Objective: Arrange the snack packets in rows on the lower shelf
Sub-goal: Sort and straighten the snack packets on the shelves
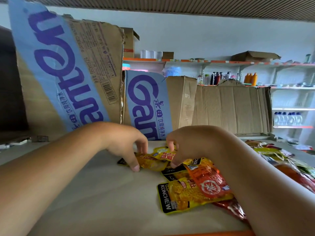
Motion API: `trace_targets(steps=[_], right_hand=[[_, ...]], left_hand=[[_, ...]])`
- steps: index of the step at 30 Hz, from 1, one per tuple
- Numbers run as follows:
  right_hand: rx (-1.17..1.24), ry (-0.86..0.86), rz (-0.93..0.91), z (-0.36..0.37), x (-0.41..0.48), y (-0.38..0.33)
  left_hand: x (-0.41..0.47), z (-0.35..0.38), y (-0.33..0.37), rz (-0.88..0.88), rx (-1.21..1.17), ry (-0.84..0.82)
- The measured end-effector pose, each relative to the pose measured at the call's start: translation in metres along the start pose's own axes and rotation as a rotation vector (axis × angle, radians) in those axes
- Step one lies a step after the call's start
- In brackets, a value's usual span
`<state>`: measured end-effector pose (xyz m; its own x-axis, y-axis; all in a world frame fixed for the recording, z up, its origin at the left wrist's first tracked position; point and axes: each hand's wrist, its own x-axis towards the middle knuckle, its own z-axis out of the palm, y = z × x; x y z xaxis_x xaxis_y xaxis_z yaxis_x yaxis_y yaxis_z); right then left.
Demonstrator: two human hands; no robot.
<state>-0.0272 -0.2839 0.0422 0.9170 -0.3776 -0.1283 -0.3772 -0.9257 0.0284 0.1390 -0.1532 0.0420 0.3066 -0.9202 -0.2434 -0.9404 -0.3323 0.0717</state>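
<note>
1. The left hand [126, 147] reaches in over the pale shelf [85, 193], fingers curled downward. Its grip closes on the left end of a yellow packet [151, 161], with the thumb tip at the packet's near edge and the fingers on the far side.
2. The right hand [187, 143] is curled over the right end of the same yellow packet. Its grip pinches the packet between the fingertips at the far edge and the thumb nearer the camera.
3. The yellow packet lies low on the shelf between the two hands, crumpled (whether it is fully lifted off the surface cannot be told).
4. Just nearer the camera lies a loose, overlapping cluster of packets. An orange-red packet [209, 181] rests on a yellow KONCHEW packet [180, 196], and a black-and-yellow packet [175, 172] is partly tucked under them.
5. The right forearm crosses over part of this cluster. Beyond it, to the right, is a heap of mixed packets [272, 155].
6. Along the back of the shelf stand cardboard boxes: a tall blue-banded box [68, 74], a shorter blue-banded box [146, 103] and a plain box [230, 109].
7. Far wall shelves hold bottles [250, 78].
</note>
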Motion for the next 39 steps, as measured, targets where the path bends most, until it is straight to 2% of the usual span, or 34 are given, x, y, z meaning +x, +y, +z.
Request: trace_targets(steps=[6,10,16,20,28,33,39], right_hand=[[0.050,0.038,-0.003,0.003,0.001,0.002],[0.090,0.086,-0.015,-0.001,-0.003,0.006],[0.197,0.224,-0.042,-0.005,-0.007,0.012],[0.234,0.319,-0.093,-0.010,-0.011,0.013],[0.326,0.563,-0.155,-0.020,-0.023,-0.002],[0.314,0.655,-0.203,-0.029,-0.040,-0.042],[0.328,0.718,-0.323,-0.019,-0.051,-0.131]], left_hand=[[-0.003,-0.004,-0.004,-0.023,0.039,-0.069],[0.001,-0.001,0.001,0.036,0.022,-0.050],[-0.004,-0.006,0.001,0.026,0.028,0.049],[-0.022,-0.018,0.003,-0.014,0.018,0.209],[-0.079,-0.008,-0.002,-0.074,-0.026,0.659],[-0.134,0.011,-0.026,-0.083,-0.077,0.790],[-0.199,0.033,-0.068,-0.086,-0.108,0.892]])
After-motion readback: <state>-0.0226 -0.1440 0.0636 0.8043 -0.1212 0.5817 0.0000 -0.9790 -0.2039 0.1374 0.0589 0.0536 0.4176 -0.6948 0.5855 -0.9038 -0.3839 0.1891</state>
